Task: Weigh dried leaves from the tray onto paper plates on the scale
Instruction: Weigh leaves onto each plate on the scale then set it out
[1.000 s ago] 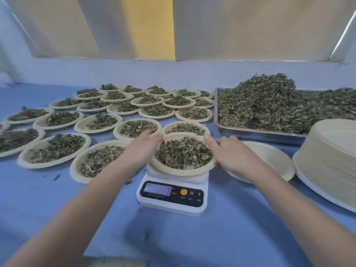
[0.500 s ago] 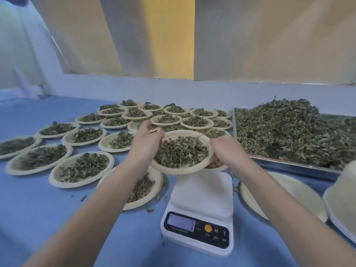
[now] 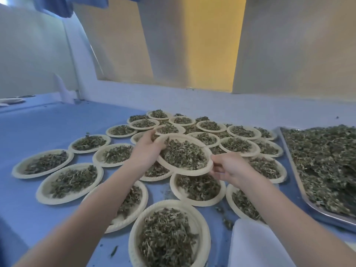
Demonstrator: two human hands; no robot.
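- My left hand [image 3: 147, 151] grips the far-left rim of the filled paper plate [image 3: 184, 154], thumb over the edge and against the leaves.
- My right hand [image 3: 229, 168] pinches the near-right rim of the same plate between thumb and fingers; both hands hold it, neither is free.
- The plate hangs in the air, tilted a little, above other filled plates, with its heap of dried leaves [image 3: 185, 155] sitting in the middle.
- Under and around it the filled plates [image 3: 72, 180] crowd the blue table [image 3: 38, 124], many overlapping at the rims; one sits just below my right hand [image 3: 198, 186].
- The scale [image 3: 256, 245] shows only as a white corner at the bottom right, its top bare; I cannot read any display from here.
- The metal tray [image 3: 316, 214] of loose leaves lies along the right side, still well heaped.
- I judge this the setting-aside step: a weighed portion going out to join the rest.
- Next calls for a free spot or a stable perch on neighbouring rims, a level lowering so nothing spills, then both hands letting go and a fresh plate onto the scale.
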